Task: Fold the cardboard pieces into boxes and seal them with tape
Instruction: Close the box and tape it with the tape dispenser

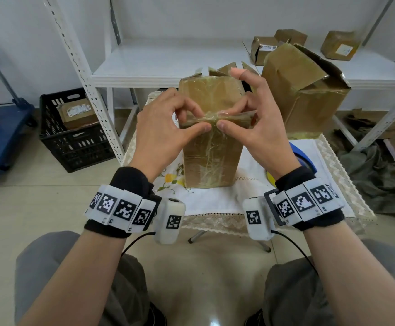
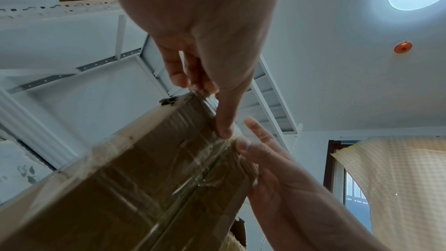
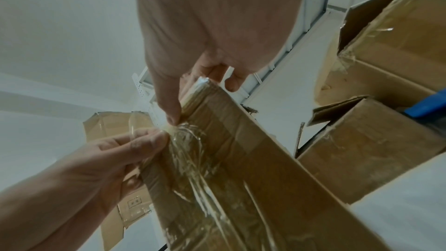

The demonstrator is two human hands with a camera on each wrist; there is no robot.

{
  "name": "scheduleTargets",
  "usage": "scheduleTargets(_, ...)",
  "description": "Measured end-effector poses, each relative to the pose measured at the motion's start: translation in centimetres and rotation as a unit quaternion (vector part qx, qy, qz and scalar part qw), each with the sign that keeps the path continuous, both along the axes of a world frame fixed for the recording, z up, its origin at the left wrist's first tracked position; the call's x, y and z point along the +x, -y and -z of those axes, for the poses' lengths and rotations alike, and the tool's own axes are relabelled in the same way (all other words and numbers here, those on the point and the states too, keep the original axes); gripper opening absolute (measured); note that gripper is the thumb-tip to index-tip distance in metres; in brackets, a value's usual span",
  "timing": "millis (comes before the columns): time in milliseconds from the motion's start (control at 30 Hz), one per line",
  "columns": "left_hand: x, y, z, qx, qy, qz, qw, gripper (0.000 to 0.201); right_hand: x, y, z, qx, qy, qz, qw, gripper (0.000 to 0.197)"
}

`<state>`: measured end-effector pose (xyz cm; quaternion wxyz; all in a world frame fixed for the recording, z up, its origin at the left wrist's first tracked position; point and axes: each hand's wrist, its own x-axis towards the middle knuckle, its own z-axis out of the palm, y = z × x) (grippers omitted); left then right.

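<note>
From the head camera I see the cardboard box (image 1: 211, 137) standing upright on the cloth-covered table (image 1: 238, 201), its long axis vertical, straight ahead of both wrists and between them. My left hand (image 1: 165, 124) and right hand (image 1: 260, 123) meet at the near top edge, thumb tips almost touching at the middle of that edge, each pinching the clear tape (image 1: 211, 118) that is folded over it; the right index finger sticks up free (the other fingers curl loosely). The edge runs left to right, so I judge the coming move is for the thumbs to slide apart along it, each hand taking its own half; neither is nearer. A larger open box (image 1: 304, 90) stands far right, and a blue tape roll (image 1: 303, 158) lies just right of the box, partly behind my right wrist. From the left wrist, the left thumb (image 2: 224, 127) presses down on the taped corner of the box (image 2: 144, 178) with the fingers behind the flap, and the right hand (image 2: 263, 152) comes in from the right. From the right wrist, the right thumb (image 3: 172, 114) pins the tape (image 3: 190, 140) to the top edge of the box (image 3: 253, 159), fingers curled behind it, while the left hand (image 3: 115, 152) pinches the same strip just to its left.
</note>
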<state>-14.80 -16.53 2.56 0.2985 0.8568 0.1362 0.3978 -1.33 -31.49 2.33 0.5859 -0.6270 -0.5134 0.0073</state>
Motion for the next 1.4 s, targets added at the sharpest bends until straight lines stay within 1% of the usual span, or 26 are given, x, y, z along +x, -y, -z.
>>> scheduleTargets(100,-0.1,0.4,0.0,-0.003,0.004,-0.003,1.0,0.024,-0.1,0.2,-0.2,-0.006,0.01,0.01,1.0,0.077)
scheduleTargets(200,-0.3,0.5,0.0,-0.006,0.009,-0.007,1.0,0.027,-0.2,0.1,-0.3,-0.006,0.004,0.023,1.0,0.075)
scheduleTargets(267,-0.5,0.6,-0.1,-0.014,0.015,-0.01,1.0,0.034,-0.4,0.0,-0.2,-0.002,0.006,0.03,1.0,0.073)
scheduleTargets(367,-0.9,0.6,-0.4,-0.064,0.027,-0.01,0.998,0.047,-0.4,-0.1,0.1,0.0,0.003,0.036,0.999,0.071)
scheduleTargets(533,-1.4,0.6,-0.6,-0.101,0.038,-0.006,0.994,0.041,0.0,0.0,0.1,-0.005,0.001,0.047,0.999,0.068)
scheduleTargets(667,-1.3,0.8,-0.4,-0.104,0.054,-0.026,0.993,0.041,0.4,0.1,0.3,0.002,-0.014,0.032,0.999,0.067)
scheduleTargets(733,-1.2,0.8,-0.3,-0.104,0.057,-0.023,0.993,0.04,0.5,0.3,0.2,-0.004,-0.01,0.022,1.0,0.067)
scheduleTargets(833,-1.0,0.6,-0.4,-0.097,0.056,-0.007,0.994,0.04,0.7,0.3,0.0,-0.009,-0.019,0.01,1.0,0.069)
scheduleTargets(933,-0.9,-0.3,-0.4,-0.13,0.045,-0.001,0.99,0.044,0.7,0.3,0.0,-0.006,-0.028,0.005,1.0,0.07)
scheduleTargets(1000,-0.9,-0.6,-0.2,-0.126,0.034,0.006,0.991,0.037,0.6,0.4,0.0,-0.006,-0.034,0.002,0.999,0.069)
scheduleTargets(1067,-0.9,-0.6,0.1,-0.109,0.04,0.008,0.993,0.03,0.5,0.5,0.0,0.002,-0.047,-0.004,0.999,0.068)
scheduleTargets(1133,-1.0,-0.6,0.4,-0.113,0.057,0.01,0.992,0.028,0.2,0.6,0.3,0.014,-0.067,-0.005,0.998,0.067)
scheduleTargets(1300,-0.8,-0.8,0.8,-0.152,0.071,0.031,0.985,0.028,-0.1,0.9,1.0,0.035,-0.116,0.005,0.993,0.066)
scheduleTargets(1400,-0.8,-0.9,0.7,-0.193,0.079,0.047,0.977,0.032,0.2,0.9,1.0,0.043,-0.14,-0.006,0.989,0.067)
